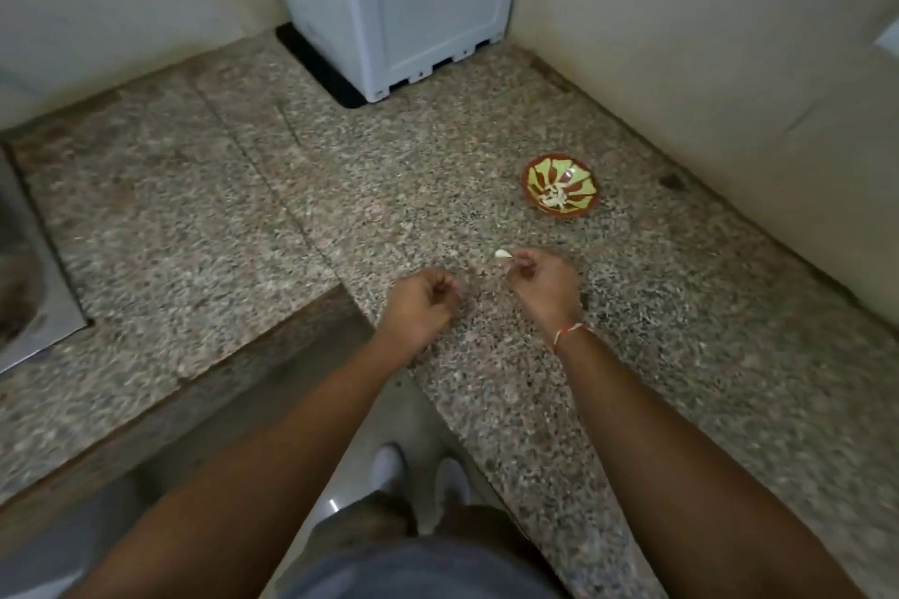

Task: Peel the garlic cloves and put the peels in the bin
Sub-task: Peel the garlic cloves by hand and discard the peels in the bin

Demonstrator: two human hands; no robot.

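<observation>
Just beside the bowl [560, 184], right hand [540, 283] fingers pinch a garlic clove [503, 253]; left hand [422, 306] fingers curl, seemingly empty.

Over the inner corner of the granite counter [204, 190], the right hand [542, 282] pinches a pale garlic clove [503, 253] at its fingertips. The left hand [421, 306] hangs just beside it, fingers curled. A patterned bowl [560, 188] with white pieces inside sits toward the counter's right edge.

Readable text: none
White appliance [404, 0] panel: blank, no legible label
Patterned bowl [559, 188]: decoration only, no lettering
</observation>
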